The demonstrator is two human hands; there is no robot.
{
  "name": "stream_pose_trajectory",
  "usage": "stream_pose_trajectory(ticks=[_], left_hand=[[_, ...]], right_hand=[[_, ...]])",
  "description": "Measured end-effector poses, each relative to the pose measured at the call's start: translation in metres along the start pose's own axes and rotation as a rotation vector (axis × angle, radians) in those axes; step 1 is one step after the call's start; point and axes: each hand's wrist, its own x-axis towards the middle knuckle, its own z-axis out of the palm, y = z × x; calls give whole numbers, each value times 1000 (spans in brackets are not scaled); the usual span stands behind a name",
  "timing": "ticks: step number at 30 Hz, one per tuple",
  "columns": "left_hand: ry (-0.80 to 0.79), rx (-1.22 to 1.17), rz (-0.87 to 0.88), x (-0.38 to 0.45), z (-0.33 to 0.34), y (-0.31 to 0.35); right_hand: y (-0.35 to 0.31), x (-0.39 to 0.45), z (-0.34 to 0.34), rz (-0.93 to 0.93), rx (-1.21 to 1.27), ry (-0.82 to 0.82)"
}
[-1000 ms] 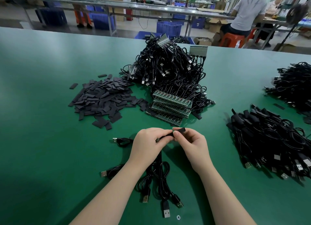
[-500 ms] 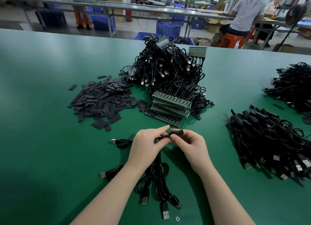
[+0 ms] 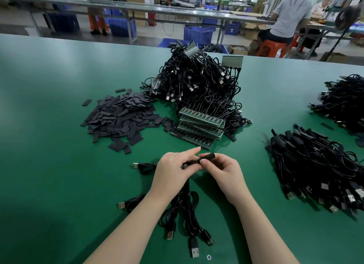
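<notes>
- The left hand [image 3: 173,171] has its fingers curled round a small green circuit board [image 3: 185,166] on the end of a thin black USB cable [image 3: 186,190]. It holds the board level, just above the green bench [image 3: 49,165], near the middle of the near edge. The forefinger sticks out straight and the other fingers do the gripping.
- The right hand [image 3: 226,177] pinches a short black tube sleeve [image 3: 207,156] between thumb and fingertips, one end turned toward the board.
- Looks to me like the sleeve is going over the board. Can't tell how far on it is, since fingers cover the joint.
- Holding both off the bench makes sense, since each piece can be tilted to line up.
- A loose bunch of black USB leads [image 3: 189,220] lies under the wrists with the plugs pointing at the near edge. I'd guess they're queued up there so the next one is close.
- A pile of flat black sleeve pieces [image 3: 120,117] sits left of centre, and a stack of green board strips [image 3: 201,125] lies just beyond the hands. A tangled heap of black cables [image 3: 199,84] sits behind that, toward the far edge. All of it looks like supply kept in front.
- A heap of sleeved black cables [image 3: 315,165] toward the right edge is probably the done pile, on the right hand's side.
</notes>
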Motion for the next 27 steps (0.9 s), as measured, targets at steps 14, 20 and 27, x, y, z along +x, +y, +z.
stream_pose_trajectory(ticks=[14, 20, 27], left_hand=[[159, 504, 284, -2, 2, -8], [87, 416, 184, -3, -2, -1], [67, 431, 287, -3, -1, -1]], right_hand=[[4, 2, 0, 47, 78, 130], [3, 3, 0, 56, 105, 134], [2, 2, 1, 46, 86, 91]])
